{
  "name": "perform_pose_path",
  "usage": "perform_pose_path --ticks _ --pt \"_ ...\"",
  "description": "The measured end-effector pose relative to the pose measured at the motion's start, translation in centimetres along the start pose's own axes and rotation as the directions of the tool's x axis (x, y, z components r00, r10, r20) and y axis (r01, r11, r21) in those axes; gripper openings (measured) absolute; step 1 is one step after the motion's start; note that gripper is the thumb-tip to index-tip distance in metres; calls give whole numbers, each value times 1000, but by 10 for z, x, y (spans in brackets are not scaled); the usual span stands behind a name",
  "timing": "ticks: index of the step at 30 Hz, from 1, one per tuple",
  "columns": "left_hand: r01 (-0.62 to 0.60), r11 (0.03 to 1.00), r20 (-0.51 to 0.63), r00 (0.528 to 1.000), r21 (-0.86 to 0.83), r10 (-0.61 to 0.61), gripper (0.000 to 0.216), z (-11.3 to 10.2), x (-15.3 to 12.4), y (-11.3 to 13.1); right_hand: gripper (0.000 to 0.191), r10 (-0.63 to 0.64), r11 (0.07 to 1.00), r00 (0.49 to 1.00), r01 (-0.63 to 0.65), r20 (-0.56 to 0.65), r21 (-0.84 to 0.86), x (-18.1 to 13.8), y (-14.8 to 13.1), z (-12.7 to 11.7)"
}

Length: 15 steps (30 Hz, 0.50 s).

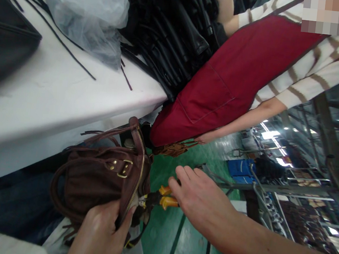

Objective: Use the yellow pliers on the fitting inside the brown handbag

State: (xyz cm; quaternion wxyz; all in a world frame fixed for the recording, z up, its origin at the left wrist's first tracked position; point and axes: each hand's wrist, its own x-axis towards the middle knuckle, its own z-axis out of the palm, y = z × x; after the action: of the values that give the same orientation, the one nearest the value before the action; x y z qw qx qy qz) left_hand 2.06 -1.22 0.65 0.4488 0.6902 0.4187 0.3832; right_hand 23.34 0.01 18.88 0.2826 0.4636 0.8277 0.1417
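My left hand grips a dark brown handbag near its zipper edge, thumb pressed on the bag's side. The bag has brass buckles and curved handles and hangs below the white table edge. My right hand is wrapped round the yellow handles of a small pair of pliers or cutters. The tool's tip sits at the bag's zipper end, beside my left thumb.
A white table carries a clear plastic bag, a heap of black straps and a dark bag at the left. A person in a red apron and striped sleeves stands close by, holding something tan. Beyond lie green floor and metal racks.
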Motion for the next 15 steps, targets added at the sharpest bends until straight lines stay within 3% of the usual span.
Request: perform_pose_path --ticks 7,15 --pt "122 992 63 991 -39 -120 35 0 0 -3 22 0 1000 997 0 81 0 -6 -4 -3" --pt "69 997 -18 997 -40 -70 37 -3 1 -1 33 26 1000 997 -27 70 8 -22 -6 10"
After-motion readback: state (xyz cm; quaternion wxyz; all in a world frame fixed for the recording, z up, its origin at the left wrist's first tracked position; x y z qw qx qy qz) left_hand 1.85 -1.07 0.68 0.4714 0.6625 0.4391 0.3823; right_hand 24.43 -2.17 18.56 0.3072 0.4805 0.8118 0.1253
